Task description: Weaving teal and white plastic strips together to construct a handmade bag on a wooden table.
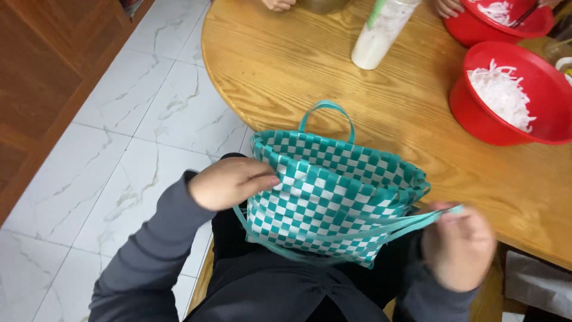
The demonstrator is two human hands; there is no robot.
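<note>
A teal and white checkered woven basket (pixel 333 191) rests on my lap against the edge of the round wooden table (pixel 298 71). My left hand (pixel 229 182) grips the basket's near left rim. My right hand (pixel 459 244) is closed on a teal strap (pixel 381 229) that runs across the basket's front, and pulls it to the right. The basket's far handle (pixel 326 113) stands up over the table.
Two red bowls of white shreds (pixel 512 92) (pixel 506 21) sit at the table's right. A white plastic bottle (pixel 381 33) lies near the far edge. Other people's hands (pixel 277 5) (pixel 447 7) show at the top. White marble floor (pixel 119 137) lies to the left.
</note>
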